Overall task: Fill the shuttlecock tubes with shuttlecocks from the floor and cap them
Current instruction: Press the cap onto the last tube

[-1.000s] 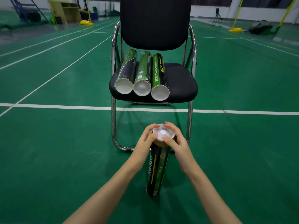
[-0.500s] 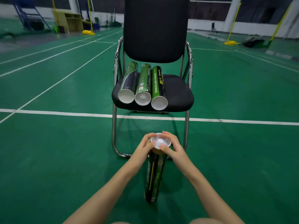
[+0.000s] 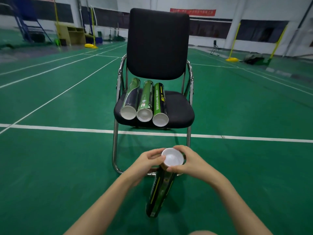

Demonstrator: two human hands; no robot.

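Your left hand [image 3: 147, 162] and right hand [image 3: 189, 162] pinch the white cap [image 3: 172, 157] on the standing tube [image 3: 160, 192], fingers curled around its rim.

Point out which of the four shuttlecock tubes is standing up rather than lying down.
The tube on the floor, held at its white cap by both hands; the other three lie side by side on the chair seat.

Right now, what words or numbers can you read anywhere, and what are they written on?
"BADMINTON SHUTTLECOCKS": down the side of the right tube on the chair seat.
Yellow marking beside it on that tube: too blurred to read.
Middle tube and left tube: print too small to read.
Tube held upright on the floor: lettering blurred.
Red banner on the back wall: unreadable.
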